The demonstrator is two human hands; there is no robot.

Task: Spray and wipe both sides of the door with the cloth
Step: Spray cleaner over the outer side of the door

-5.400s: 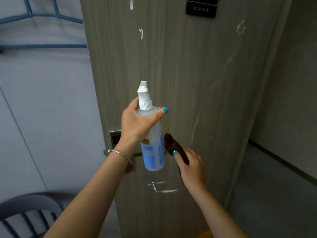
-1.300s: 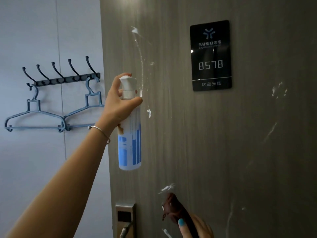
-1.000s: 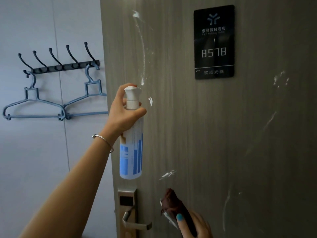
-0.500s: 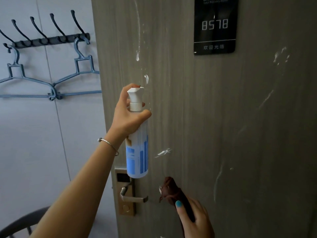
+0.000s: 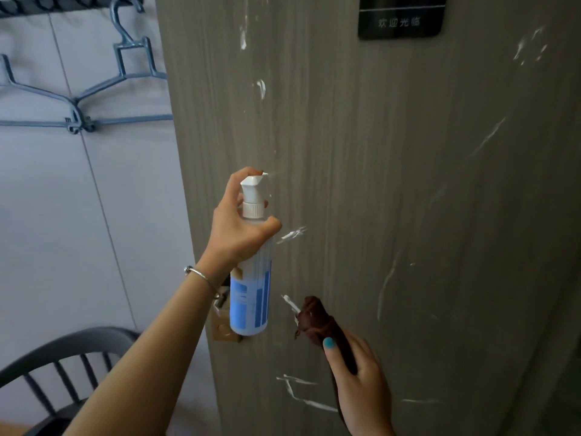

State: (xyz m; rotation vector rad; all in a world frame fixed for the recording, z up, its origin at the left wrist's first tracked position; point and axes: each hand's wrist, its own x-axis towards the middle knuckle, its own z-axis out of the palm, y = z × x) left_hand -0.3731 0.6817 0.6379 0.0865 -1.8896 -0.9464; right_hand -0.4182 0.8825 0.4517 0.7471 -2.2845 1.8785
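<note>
- The left hand (image 5: 234, 229) grips an upright spray bottle (image 5: 251, 278) by its shoulder; its fingers (image 5: 234, 187) are curled round the white pump head, the thumb wraps the front, and the nozzle points at the door (image 5: 361, 184).
- The bottle is clear with a blue and white label and hangs just in front of the door's left edge, hiding most of the brass lock plate (image 5: 221, 328).
- The right hand (image 5: 358, 382) holds a bunched dark brown cloth (image 5: 317, 319), fingers closed round it, thumb pressed on top; the cloth's tip is close to the door face.
- The grey wood-grain door carries white smears (image 5: 292, 235) scattered over its face, and a black sign (image 5: 401, 20) at the top.
- On the wall to the left hang blue hangers (image 5: 125, 73); a dark chair (image 5: 72, 344) stands below.
- A silver bracelet (image 5: 201, 276) circles the left wrist.
</note>
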